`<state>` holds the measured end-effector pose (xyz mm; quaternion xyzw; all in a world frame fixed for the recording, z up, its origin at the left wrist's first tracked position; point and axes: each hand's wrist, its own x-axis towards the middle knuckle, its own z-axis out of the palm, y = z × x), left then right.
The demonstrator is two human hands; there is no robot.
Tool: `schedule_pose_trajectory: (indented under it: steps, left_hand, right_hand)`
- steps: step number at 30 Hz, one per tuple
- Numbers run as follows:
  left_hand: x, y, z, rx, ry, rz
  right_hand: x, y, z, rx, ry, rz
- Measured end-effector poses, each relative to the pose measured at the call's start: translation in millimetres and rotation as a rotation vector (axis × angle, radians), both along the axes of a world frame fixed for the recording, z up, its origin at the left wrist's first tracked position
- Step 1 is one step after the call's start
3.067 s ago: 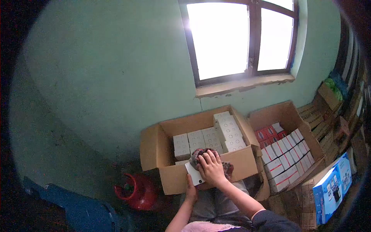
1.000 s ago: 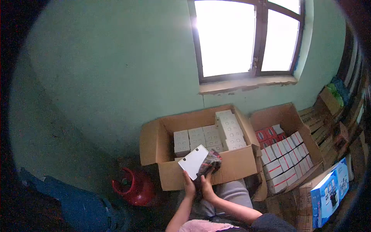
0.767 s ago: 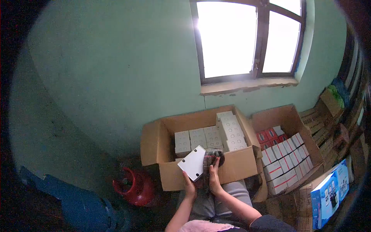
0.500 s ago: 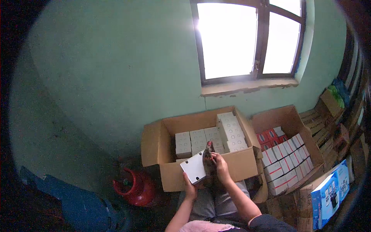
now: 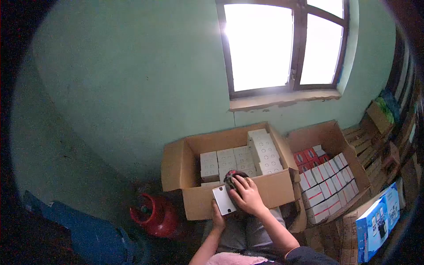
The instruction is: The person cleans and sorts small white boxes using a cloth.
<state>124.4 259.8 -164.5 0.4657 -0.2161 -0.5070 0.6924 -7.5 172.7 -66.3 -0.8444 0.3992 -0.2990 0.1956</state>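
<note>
a white box (image 5: pixel 224 201) with dark notches near its corners is held above the lap, just in front of the near wall of a large carton (image 5: pixel 198 205). it is tilted, its flat face turned up toward the person. the left hand (image 5: pixel 218 217) has its grip clamped on the near left edge, thumb along the side; the fingers beneath are hidden, so i cannot tell how far they reach. the right hand (image 5: pixel 248 197) has its fingers bent over a dark, patterned cloth (image 5: pixel 230 177) bunched against the box's right side; its thumb is out of sight, so how tightly it pinches is unclear.

the box looks light and stiff, probably thin plastic, and its smooth face may be slippery. the best hold is likely on opposite side edges, palm under the base, with fingertips clear of the notches. hard pressure in the middle of the face could make it flex. the cloth seems soft and limp, easy to bunch under the palm.

inside the large carton stand stacked white boxes (image 5: pixel 210 163) with round marks; in a second carton (image 5: pixel 316 131) beside it sit red-striped boxes (image 5: pixel 318 194) and some red ones.
</note>
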Motion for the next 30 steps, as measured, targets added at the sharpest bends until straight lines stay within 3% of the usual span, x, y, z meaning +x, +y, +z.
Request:
schedule_pose_trajectory:
  steps: [8, 10, 12, 17, 21, 25, 30]
  left_hand:
    - [-1.3, -2.1, -7.1, 0.006, -0.069, 0.016]
    - [-4.6, -0.9, 25.6, 0.023, -0.111, 0.0]
    - [-5.3, -0.9, 28.3, 0.003, -0.055, 0.036]
    - [2.8, -1.9, -17.3, -0.058, 0.019, -0.033]
    - [4.4, -5.8, -31.1, -0.029, 0.041, -0.05]
    - [5.4, -4.7, -46.2, -0.01, 0.045, -0.058]
    - [9.6, -4.3, -66.5, -0.006, 0.06, -0.048]
  right_hand:
    - [0.2, 17.7, 6.0, -0.111, 0.16, 0.063]
    - [5.1, 27.1, 5.3, -0.094, 0.124, 0.117]
    - [6.2, 32.8, 6.6, -0.109, 0.142, 0.131]
    - [2.0, 46.8, 11.0, -0.097, 0.184, 0.179]
    - [12.5, 71.1, 2.5, -0.08, 0.113, 0.421]
    - [21.5, 62.6, 1.0, -0.057, 0.098, 0.396]
    - [32.4, 46.8, -3.4, -0.206, 0.198, 0.322]
